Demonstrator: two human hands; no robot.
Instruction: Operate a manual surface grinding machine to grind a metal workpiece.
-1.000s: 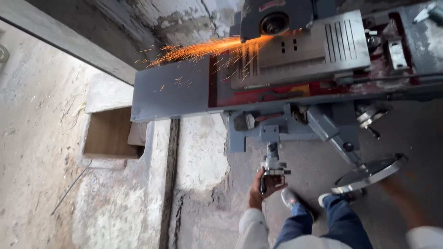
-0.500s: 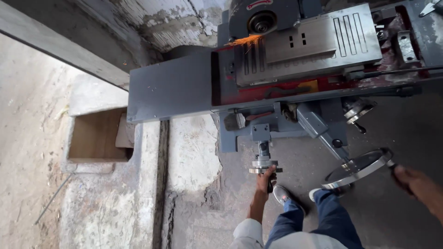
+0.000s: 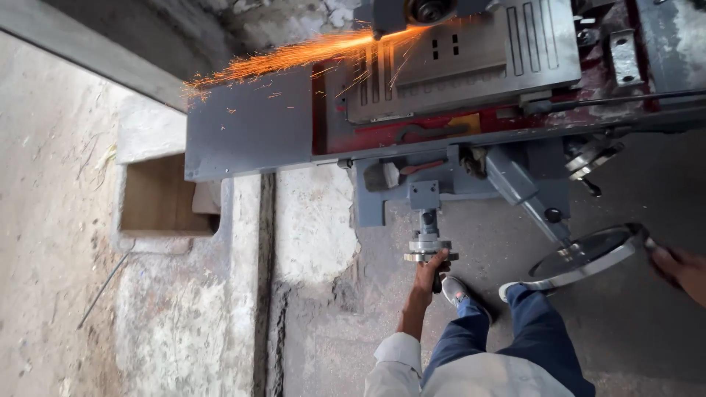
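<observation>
Down below the grey surface grinder (image 3: 382, 125), the left hand (image 3: 429, 270) is wrapped around the small handwheel (image 3: 429, 252) that hangs on a short shaft under the front of the machine, fingers closed on its rim. The right hand (image 3: 680, 268) sits at the far right edge of the view, gripping the handle on the rim of the large handwheel (image 3: 588, 254), a shiny steel disc tilted toward the camera; part of that hand is cut off by the frame. Up on the tabletop (image 3: 250, 132) of the machine, a grey slotted workpiece plate (image 3: 471, 62) lies under the grinding wheel (image 3: 426, 11), and a stream of orange sparks (image 3: 287, 55) shoots left from the contact point across the bare grey end of the tabletop. Dark blue trouser legs (image 3: 507, 331) and a grey shoe (image 3: 460, 290) stand on the concrete floor (image 3: 309, 323) just beside the small handwheel. To the left, a square recess (image 3: 162, 198) opens in the pale, cracked floor slab.
</observation>
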